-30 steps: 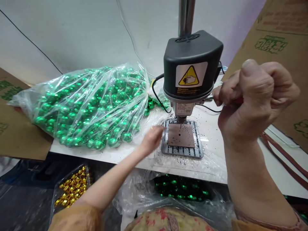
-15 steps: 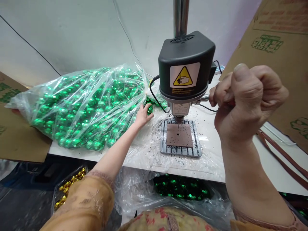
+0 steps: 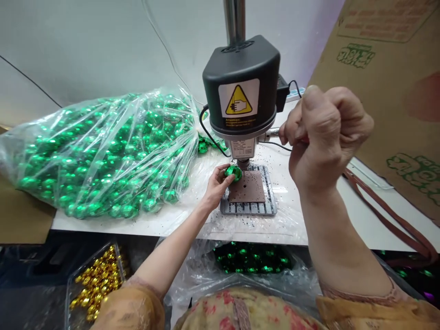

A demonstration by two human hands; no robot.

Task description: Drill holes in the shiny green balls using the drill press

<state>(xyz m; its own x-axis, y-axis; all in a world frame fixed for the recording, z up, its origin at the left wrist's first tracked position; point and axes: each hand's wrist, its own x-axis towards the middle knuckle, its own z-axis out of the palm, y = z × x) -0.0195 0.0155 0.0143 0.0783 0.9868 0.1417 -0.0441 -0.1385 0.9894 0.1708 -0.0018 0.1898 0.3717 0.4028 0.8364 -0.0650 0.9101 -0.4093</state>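
Observation:
Between the thumb and fingers of my left hand (image 3: 217, 185) is a shiny green faceted ball (image 3: 233, 173). It is beside the chuck of a small black drill press (image 3: 242, 87), above the left part of a brown square pad (image 3: 252, 187) with a dark hole in it. That pad lies on the slotted grey metal base (image 3: 271, 201), which is strewn with dark shavings. My right hand (image 3: 326, 133) is closed round the feed handle (image 3: 272, 132) at the press's right side; much of the handle is hidden by the fingers.
A big clear plastic bag (image 3: 103, 151) full of green balls lies on the white table (image 3: 137, 224) at left. Cardboard boxes (image 3: 388, 82) stand at right, near a brown strap (image 3: 388, 215). Below the table edge are gold balls (image 3: 98, 279) in a clear tray and more green balls (image 3: 254, 259).
My left hand has come away from the bag's mouth with a green ball and moved right to the drill. My right hand stays on the handle. The whole view has shifted.

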